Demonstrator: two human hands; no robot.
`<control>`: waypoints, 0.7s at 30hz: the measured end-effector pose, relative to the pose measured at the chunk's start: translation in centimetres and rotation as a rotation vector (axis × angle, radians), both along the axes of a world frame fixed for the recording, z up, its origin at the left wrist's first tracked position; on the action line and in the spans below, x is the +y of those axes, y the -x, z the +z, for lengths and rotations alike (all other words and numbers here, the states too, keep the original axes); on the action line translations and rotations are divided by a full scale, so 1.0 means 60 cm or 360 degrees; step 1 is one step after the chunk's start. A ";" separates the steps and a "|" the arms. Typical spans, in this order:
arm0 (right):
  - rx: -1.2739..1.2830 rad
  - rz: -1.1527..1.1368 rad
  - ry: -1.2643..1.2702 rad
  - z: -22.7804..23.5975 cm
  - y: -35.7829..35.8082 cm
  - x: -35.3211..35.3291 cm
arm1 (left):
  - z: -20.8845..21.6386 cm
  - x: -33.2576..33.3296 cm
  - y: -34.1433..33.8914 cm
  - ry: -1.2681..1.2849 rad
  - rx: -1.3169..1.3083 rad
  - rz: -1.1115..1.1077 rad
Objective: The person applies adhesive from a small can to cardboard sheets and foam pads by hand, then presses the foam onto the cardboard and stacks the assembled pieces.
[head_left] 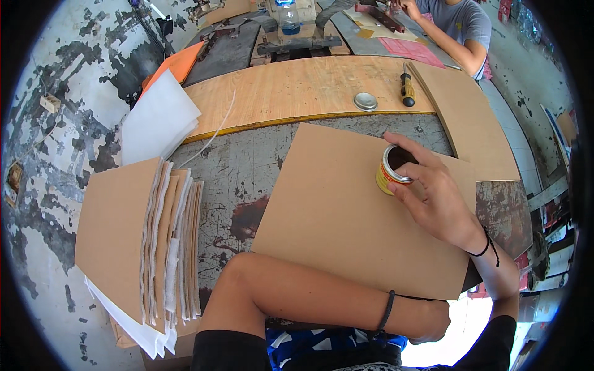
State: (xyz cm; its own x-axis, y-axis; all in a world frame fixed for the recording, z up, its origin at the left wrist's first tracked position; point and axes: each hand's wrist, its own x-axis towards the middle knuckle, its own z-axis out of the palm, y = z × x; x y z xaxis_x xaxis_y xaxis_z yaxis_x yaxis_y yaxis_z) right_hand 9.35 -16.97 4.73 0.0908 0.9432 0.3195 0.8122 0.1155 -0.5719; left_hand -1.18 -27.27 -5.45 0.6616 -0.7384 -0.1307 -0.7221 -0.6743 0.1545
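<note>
A flat brown cardboard sheet (346,210) lies on the worn grey workbench in front of me. Over its upper right part, my right hand (436,191) grips a small open tin (385,176) with a yellow and red label. One finger reaches over the rim, and the inside of the tin looks dark. My left forearm crosses the sheet's near edge from the left. At the near right corner, my left hand (431,321) is curled closed; what its fingers hold, if anything, is hidden.
A stack of cardboard and white padding (124,235) stands at left, white sheets (158,117) behind it. On the wooden board (297,86) lie a round metal lid (365,101) and a yellow-black handled tool (407,89). Another cardboard piece (476,117) lies right; a person sits beyond.
</note>
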 end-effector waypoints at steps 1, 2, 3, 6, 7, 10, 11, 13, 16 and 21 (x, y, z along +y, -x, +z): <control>-0.0034 -0.0001 -0.0023 -0.002 -0.002 -0.001 | 0.006 0.005 0.001 0.0018 -0.0004 -0.0018; -0.0068 -0.0002 -0.0047 -0.004 -0.003 -0.001 | 0.012 0.009 0.002 0.0035 -0.0009 -0.0036; -0.0120 0.0000 -0.0085 -0.007 -0.006 -0.001 | 0.017 0.018 0.000 0.0071 0.0018 -0.0075; -0.0184 0.0010 -0.0124 -0.006 -0.003 0.000 | 0.015 0.020 0.001 0.0086 0.0048 -0.0085; -0.0193 0.0011 -0.0125 -0.005 -0.003 0.001 | 0.016 0.021 0.001 0.0075 0.0048 -0.0073; -0.0203 0.0017 -0.0128 -0.008 -0.004 0.002 | 0.020 0.023 -0.001 0.0080 0.0040 -0.0099; -0.0198 0.0020 -0.0126 -0.007 -0.005 0.001 | 0.021 0.023 0.000 0.0069 0.0033 -0.0096; -0.0189 0.0029 -0.0123 -0.006 -0.006 0.001 | 0.022 0.022 0.002 0.0047 0.0018 -0.0088; -0.0181 0.0023 -0.0121 -0.005 -0.004 0.001 | 0.025 0.023 -0.004 0.0046 0.0070 -0.0143; -0.0198 0.0048 -0.0141 -0.005 -0.006 0.002 | 0.029 0.031 -0.001 0.0091 0.0055 -0.0148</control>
State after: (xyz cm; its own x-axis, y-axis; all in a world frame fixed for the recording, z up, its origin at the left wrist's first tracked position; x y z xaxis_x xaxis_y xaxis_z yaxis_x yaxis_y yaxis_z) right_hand 9.73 -16.86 4.45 0.0174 0.9125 0.4087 0.8716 0.1865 -0.4534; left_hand -1.13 -25.43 -3.71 0.5857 -0.8034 -0.1078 -0.7748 -0.5939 0.2167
